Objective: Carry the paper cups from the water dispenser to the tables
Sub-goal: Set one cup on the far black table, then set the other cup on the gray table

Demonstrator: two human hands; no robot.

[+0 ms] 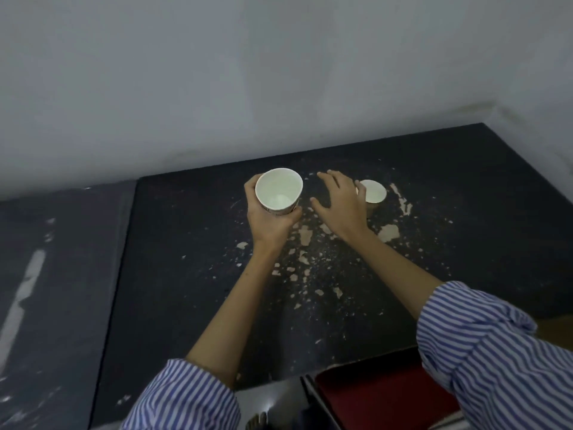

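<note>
My left hand (269, 221) grips a white paper cup (279, 190) from below and behind, its empty mouth tilted toward me, over the far part of a black table (186, 274). A second white paper cup (373, 191) stands on the table to the right, partly hidden behind my right hand (339, 203). That hand hovers with fingers spread just left of the second cup, holding nothing. Whether its fingers touch the cup I cannot tell.
The black table top has worn, chipped pale patches (305, 235) in the middle. A grey wall (279, 72) runs along its far edge. Another dark table (55, 274) adjoins on the left. A red-seated chair (381, 395) sits at the near right edge.
</note>
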